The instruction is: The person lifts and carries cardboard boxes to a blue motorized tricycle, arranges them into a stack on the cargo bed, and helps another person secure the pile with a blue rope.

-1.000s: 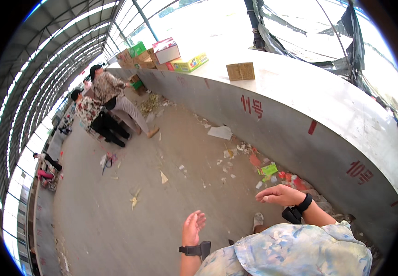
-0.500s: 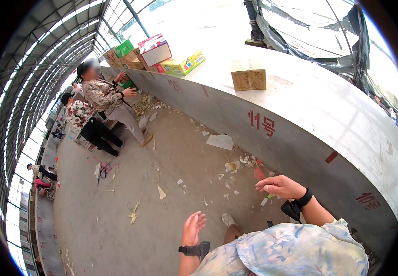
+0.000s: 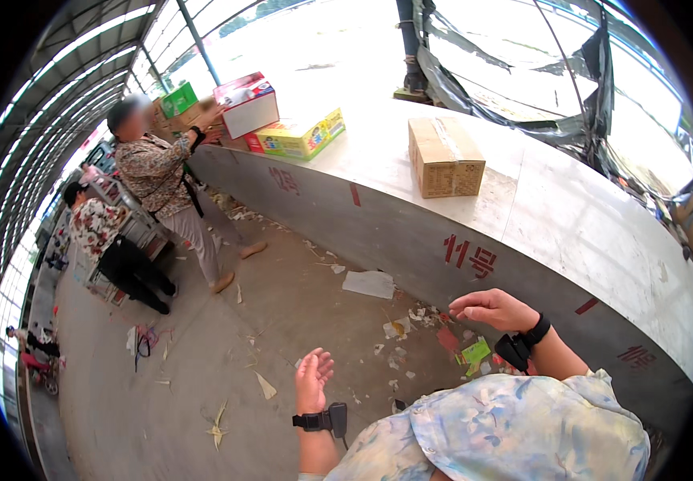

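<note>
My left hand [image 3: 315,373] is held out at the lower middle, empty, its fingers loosely spread and slightly curved. My right hand [image 3: 487,309] hangs at the lower right with nothing in it, fingers extended, in front of the face of a long concrete ledge [image 3: 543,204]. A taped brown cardboard box [image 3: 447,168] sits alone on the ledge, above and beyond my right hand. Further left along the ledge are a yellow box [image 3: 298,140], a white and red box [image 3: 250,112] and a green box [image 3: 178,99], with brown cartons among them.
A person in a patterned shirt [image 3: 150,176] reaches to the stacked boxes. Another in a floral shirt [image 3: 98,216] stands beside a metal cart [image 3: 142,260]. A distant person and pink scooter [image 3: 38,369] are at the far left. Paper scraps [image 3: 369,282] litter the floor; torn dark sheeting [image 3: 603,96] hangs behind the ledge.
The view has moved toward the ledge, and the lone box looks nearer. The person in the patterned shirt has raised their arms to the stacked boxes. My hands remain empty.
</note>
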`<control>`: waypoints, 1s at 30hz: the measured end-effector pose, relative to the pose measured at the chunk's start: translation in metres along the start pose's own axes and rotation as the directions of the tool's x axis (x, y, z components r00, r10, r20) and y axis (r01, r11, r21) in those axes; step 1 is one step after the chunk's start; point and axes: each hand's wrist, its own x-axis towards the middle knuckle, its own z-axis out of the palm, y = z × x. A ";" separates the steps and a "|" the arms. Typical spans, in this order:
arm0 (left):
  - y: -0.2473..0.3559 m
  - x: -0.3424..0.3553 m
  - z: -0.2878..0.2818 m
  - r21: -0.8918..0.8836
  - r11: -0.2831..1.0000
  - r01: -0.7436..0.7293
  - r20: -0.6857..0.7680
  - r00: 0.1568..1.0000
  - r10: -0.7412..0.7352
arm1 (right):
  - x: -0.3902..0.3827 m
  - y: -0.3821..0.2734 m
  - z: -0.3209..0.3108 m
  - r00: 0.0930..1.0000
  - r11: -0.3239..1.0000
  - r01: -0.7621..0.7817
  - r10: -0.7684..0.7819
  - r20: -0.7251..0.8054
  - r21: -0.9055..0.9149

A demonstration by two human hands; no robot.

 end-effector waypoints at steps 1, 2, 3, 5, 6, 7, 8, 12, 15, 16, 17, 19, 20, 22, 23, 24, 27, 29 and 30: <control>0.005 0.011 0.000 -0.012 1.000 -0.003 0.009 1.000 0.003 | 0.008 -0.006 -0.001 1.000 1.000 -0.003 0.003 -0.007 -0.020; 0.011 0.020 0.002 -0.024 1.000 -0.009 0.014 1.000 0.010 | 0.017 -0.011 -0.002 1.000 0.999 -0.003 0.003 -0.009 -0.039; 0.015 0.028 0.004 -0.037 0.999 -0.017 0.016 1.000 0.017 | 0.025 -0.014 -0.005 1.000 0.998 -0.003 0.002 -0.009 -0.059; 0.017 0.046 0.004 -0.039 0.999 -0.006 0.035 0.999 0.007 | 0.044 -0.013 -0.017 0.995 0.998 0.028 -0.034 -0.089 -0.064; 0.019 0.054 0.006 -0.043 0.999 -0.005 0.042 0.999 0.007 | 0.053 -0.016 -0.022 0.986 0.995 0.050 -0.062 -0.154 -0.084; 0.020 0.060 0.009 -0.044 0.999 0.012 0.048 0.999 -0.010 | 0.062 -0.017 -0.027 0.972 0.992 0.069 -0.091 -0.215 -0.107; 0.026 0.064 0.012 -0.038 0.999 0.018 0.046 0.999 -0.016 | 0.077 -0.013 -0.034 0.937 0.976 0.164 -0.201 -0.287 -0.146; 0.047 0.094 0.028 0.007 1.000 -0.001 0.039 0.999 0.001 | 0.122 0.002 -0.092 0.749 0.981 0.173 -0.190 -0.634 -0.090; 0.068 0.129 0.050 0.036 0.997 -0.064 0.049 0.997 0.062 | 0.148 0.011 -0.149 0.571 0.965 0.255 -0.198 -0.797 -0.057; 0.072 0.141 0.060 0.048 0.996 -0.073 0.058 0.996 0.070 | 0.156 0.015 -0.171 0.539 0.965 0.258 -0.188 -0.821 -0.051; 0.078 0.154 0.073 0.066 0.994 -0.084 0.072 0.994 0.079 | 0.163 0.020 -0.194 0.502 0.963 0.266 -0.176 -0.847 -0.042; 0.092 0.183 0.107 0.094 0.990 -0.109 0.114 0.989 0.098 | 0.180 0.034 -0.239 0.456 0.964 0.263 -0.160 -0.875 -0.039; 0.096 0.195 0.125 0.109 0.988 -0.105 0.136 0.987 0.090 | 0.187 0.047 -0.260 0.433 0.968 0.250 -0.138 -0.891 -0.029; 0.102 0.223 0.165 0.138 0.986 -0.095 0.209 0.976 0.065 | 0.205 0.069 -0.296 0.392 0.975 0.221 -0.095 -0.915 -0.007; 0.105 0.241 0.188 0.152 0.984 -0.088 0.258 0.965 0.047 | 0.214 0.078 -0.316 0.371 0.978 0.206 -0.073 -0.926 0.005; 0.108 0.259 0.213 0.167 0.983 -0.082 0.308 0.951 0.027 | 0.218 0.086 -0.332 0.359 0.983 0.185 -0.052 -0.932 0.017; 0.104 0.312 0.274 0.216 0.969 -0.119 0.410 0.912 0.021 | 0.231 0.103 -0.358 0.430 0.982 0.154 0.032 -0.902 0.108; 0.084 0.351 0.305 0.235 0.964 -0.125 0.483 0.876 -0.004 | 0.241 0.111 -0.364 0.513 0.973 0.138 0.087 -0.854 0.182; 0.075 0.366 0.323 0.237 0.962 -0.134 0.514 0.858 -0.007 | 0.244 0.111 -0.368 0.561 0.966 0.132 0.113 -0.820 0.223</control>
